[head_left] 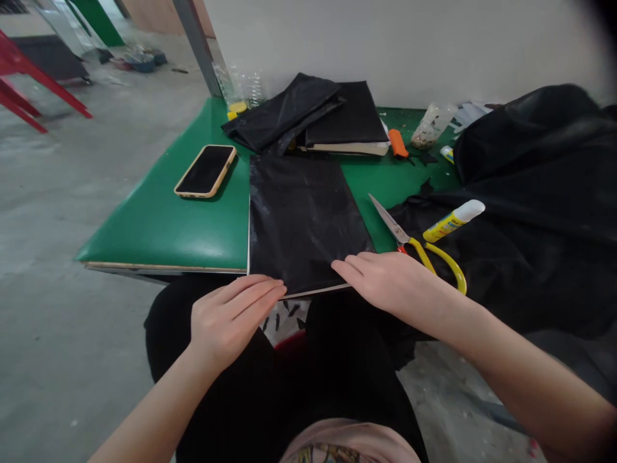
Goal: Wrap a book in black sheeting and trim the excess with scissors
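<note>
Left fingers (255, 297) and right fingers (354, 269) held together on the near edge of a black-covered book (303, 222), thumbs hidden, grip unclear, book on green table (164, 225), glue stick (446, 226) lettering too blurred to read

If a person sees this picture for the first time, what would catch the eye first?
Probably the flat black-covered book at the front edge of the bright green table, with the left hand and right hand on its near corners. Next, the yellow-handled scissors lying open to the right of it, beside a glue stick.
</note>
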